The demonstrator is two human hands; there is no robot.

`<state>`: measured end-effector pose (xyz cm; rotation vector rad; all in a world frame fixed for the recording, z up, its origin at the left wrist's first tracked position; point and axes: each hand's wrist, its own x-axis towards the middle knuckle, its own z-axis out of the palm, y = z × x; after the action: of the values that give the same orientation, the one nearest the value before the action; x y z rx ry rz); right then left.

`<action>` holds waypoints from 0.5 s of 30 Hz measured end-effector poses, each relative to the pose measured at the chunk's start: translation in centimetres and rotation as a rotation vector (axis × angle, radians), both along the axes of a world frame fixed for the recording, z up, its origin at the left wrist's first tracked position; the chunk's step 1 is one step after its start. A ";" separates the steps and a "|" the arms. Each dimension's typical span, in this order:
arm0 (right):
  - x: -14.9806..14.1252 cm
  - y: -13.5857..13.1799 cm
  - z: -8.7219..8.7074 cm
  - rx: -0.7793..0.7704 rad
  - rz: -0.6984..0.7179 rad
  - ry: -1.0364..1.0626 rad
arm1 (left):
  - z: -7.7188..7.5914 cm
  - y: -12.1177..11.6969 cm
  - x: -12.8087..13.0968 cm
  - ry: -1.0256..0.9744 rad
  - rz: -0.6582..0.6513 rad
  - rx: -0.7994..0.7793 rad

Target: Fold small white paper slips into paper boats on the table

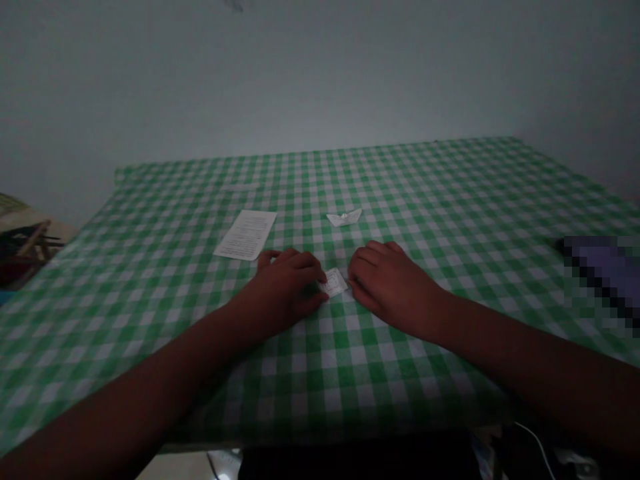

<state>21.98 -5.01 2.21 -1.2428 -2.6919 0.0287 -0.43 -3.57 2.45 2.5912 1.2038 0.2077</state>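
Two bare hands meet over a tabletop (370, 373) covered in a green-and-white checked cloth; between them, toward the near edge and about midway between the left and right edges, lies a small folded paper (335, 283) with printed lines on its upper face. The left hand (287, 287) reaches in from the near left corner; its grip pinches the left end of the folded paper, with the thumb on the near side and curled fingers on the far side. The right hand (387, 280) comes from the near right corner; its fingers are bent and close together at the paper's right corner; whether its grip pinches that corner cannot be told, as the hand hides its own fingertips.

Farther toward the far edge, beyond the gap between the hands, sits a paper boat (345, 217), white with faint markings, its two points spread left and right; to its left, just beyond the left hand, a rectangular printed sheet (247, 235) lies flat, its long sides slanting toward the far edge. At the right edge lies a dark object (607, 267), blurred into blocks and too unclear to name; a plain pale wall (320, 80) rises behind the far edge.
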 end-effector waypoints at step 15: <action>0.1 0.3 -1.0 -0.028 0.108 0.112 | 0.4 -0.4 -0.2 0.013 -0.087 0.051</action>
<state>22.08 -4.66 1.18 -1.0676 -2.6669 0.1460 -0.66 -3.94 2.86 2.6863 1.1016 0.2065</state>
